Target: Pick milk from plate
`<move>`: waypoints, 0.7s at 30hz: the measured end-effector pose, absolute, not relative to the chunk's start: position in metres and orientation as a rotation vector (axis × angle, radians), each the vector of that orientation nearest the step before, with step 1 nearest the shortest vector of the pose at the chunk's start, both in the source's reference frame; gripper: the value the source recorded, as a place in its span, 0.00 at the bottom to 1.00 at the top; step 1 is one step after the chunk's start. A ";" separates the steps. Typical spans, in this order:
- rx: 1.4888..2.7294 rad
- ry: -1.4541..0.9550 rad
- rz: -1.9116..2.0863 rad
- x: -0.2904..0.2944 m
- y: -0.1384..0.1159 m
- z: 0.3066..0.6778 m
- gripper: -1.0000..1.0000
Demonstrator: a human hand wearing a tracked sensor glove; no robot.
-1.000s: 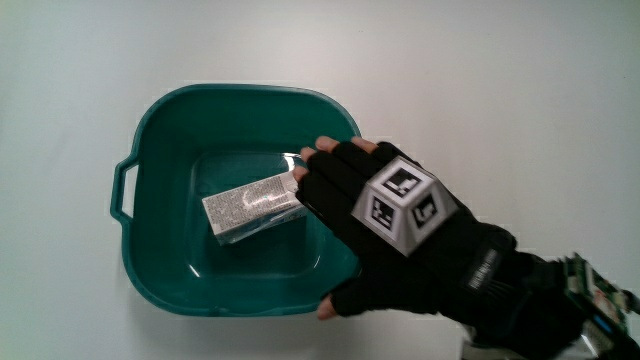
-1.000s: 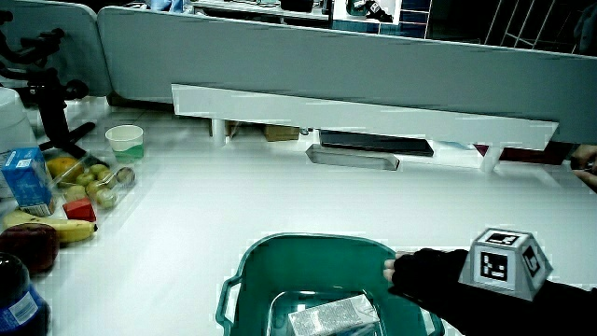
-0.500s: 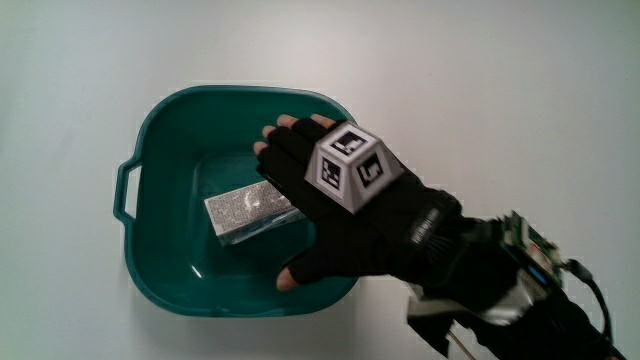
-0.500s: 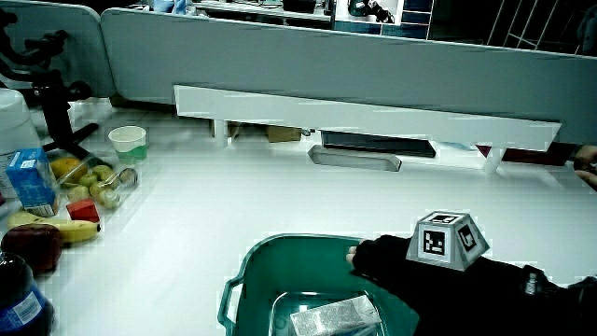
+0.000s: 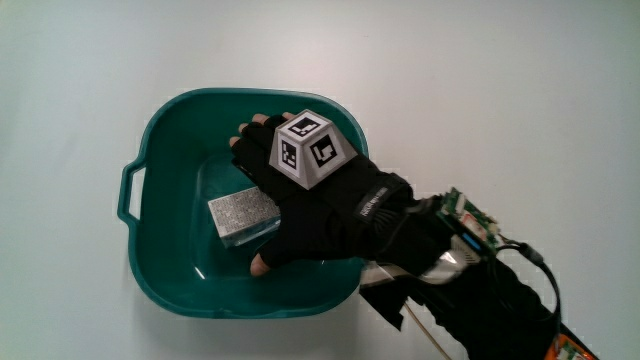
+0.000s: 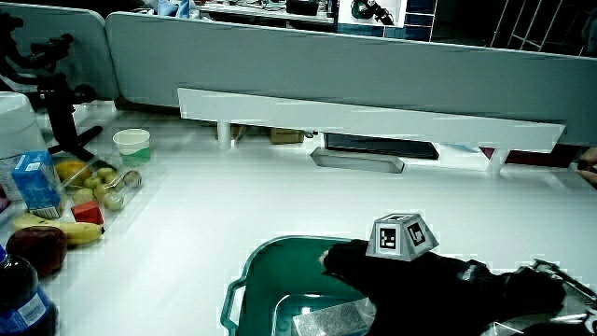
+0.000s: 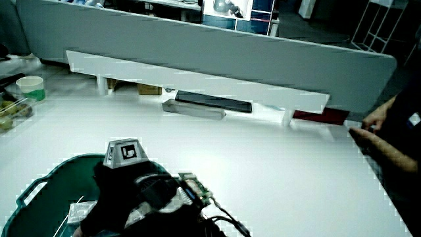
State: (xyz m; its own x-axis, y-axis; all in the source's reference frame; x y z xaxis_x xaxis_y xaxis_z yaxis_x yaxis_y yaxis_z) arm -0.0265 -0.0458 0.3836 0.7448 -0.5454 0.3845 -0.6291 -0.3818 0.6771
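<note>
We see the hand [image 5: 300, 200] over the green basin [image 5: 160, 270], spread across the milk carton [image 5: 238, 214] lying flat on the basin's floor. The fingers [image 5: 247, 137] look extended over the carton, thumb [image 5: 262, 263] at its nearer side; we cannot yet call it a grip. To do this well, we judge the fingers and thumb should close on the carton's long sides, then lift straight up, clear of the rim.

The white table [image 6: 280, 196] carries fruit [image 6: 89, 182], a cup [image 6: 132, 145] and a blue carton [image 6: 35, 182] in a side view, well apart from the basin. A low partition [image 7: 217, 49] closes the table.
</note>
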 end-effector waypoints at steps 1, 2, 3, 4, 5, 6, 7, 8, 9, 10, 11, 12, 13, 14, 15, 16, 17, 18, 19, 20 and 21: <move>2.078 -0.883 0.115 -0.028 -0.046 0.384 0.50; 2.063 -0.881 0.121 -0.029 -0.046 0.387 0.50; 2.068 -0.877 0.128 -0.030 -0.046 0.389 0.50; 2.065 -0.882 0.113 -0.032 -0.046 0.390 0.50; 2.062 -0.888 0.106 -0.033 -0.045 0.389 0.50; 2.067 -0.892 0.113 -0.034 -0.045 0.389 0.50; 2.071 -0.896 0.111 -0.035 -0.045 0.388 0.50; 2.081 -0.901 0.101 -0.035 -0.044 0.388 0.50; 2.080 -0.904 0.102 -0.035 -0.045 0.389 0.50; 2.081 -0.906 0.114 -0.035 -0.045 0.389 0.50; 2.095 -0.906 0.112 -0.035 -0.046 0.389 0.51; 2.086 -0.917 0.117 -0.035 -0.045 0.389 0.52; 2.107 -0.911 0.128 -0.034 -0.046 0.389 0.54; 2.104 -0.927 0.163 -0.033 -0.046 0.387 0.55; 2.125 -0.933 0.159 -0.033 -0.046 0.386 0.56; 2.129 -0.929 0.166 -0.033 -0.046 0.387 0.57; 2.126 -0.934 0.175 -0.033 -0.047 0.387 0.59; 2.125 -0.931 0.170 -0.033 -0.047 0.388 0.60; 2.132 -0.933 0.187 -0.032 -0.047 0.386 0.61; 2.144 -0.933 0.177 -0.032 -0.048 0.387 0.62; 2.137 -0.933 0.178 -0.032 -0.048 0.388 0.63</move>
State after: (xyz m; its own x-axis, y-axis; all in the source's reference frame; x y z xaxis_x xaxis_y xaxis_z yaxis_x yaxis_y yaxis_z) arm -0.0323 -0.0480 0.3880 0.7203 -0.5634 0.4047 -0.6727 -0.4248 0.6058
